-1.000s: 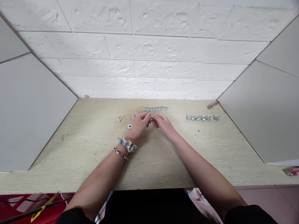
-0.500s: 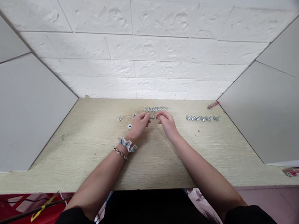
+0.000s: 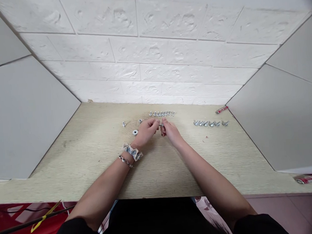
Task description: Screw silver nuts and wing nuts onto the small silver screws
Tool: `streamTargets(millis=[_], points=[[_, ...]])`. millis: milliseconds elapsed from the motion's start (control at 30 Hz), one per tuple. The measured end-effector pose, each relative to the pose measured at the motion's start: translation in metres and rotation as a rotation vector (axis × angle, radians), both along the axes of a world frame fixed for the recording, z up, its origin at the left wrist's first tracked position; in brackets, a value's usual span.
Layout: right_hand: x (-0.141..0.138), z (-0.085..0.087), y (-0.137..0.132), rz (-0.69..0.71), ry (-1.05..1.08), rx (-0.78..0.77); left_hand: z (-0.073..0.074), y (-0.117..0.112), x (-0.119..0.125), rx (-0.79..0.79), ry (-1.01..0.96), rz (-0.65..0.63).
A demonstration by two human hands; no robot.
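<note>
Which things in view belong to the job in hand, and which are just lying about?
Likely the job:
metal fastener, between left hand and right hand
back row of bolts
right row of fasteners
loose bolt, nut-like part, washer-like disc

Probably just lying about:
far red cylinder
near red cylinder
yellow tie
dark rod

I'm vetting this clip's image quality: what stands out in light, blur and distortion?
Head view: soft light, diffuse shadow on the pale wooden tabletop between the bare forearms; head view: the small silver metal piece between the left hand and right hand is too blurred to identify; head view: the red-and-silver cylinder at lower right looks smeared and stretched, and the right corners darken.
</note>
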State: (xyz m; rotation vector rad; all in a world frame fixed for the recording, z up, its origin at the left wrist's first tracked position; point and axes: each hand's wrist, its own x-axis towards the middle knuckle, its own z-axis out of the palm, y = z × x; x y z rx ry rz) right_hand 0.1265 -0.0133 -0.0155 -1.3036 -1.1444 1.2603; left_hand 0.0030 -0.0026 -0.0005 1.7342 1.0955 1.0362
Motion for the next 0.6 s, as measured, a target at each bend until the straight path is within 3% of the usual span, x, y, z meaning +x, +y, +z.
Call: streamTargets(millis=[200,600], points=[[0.0007,0.0036,0.0016,0.019,0.120,0.070,-0.0011,0.0026,-0.0020,-0.012,-0.001,0.072],[0.0032,0.0016,-0.0001,-0.117,0.016,0.334,-0.0045,0.0065,-0.0022,-0.054,-0.077,0.162]])
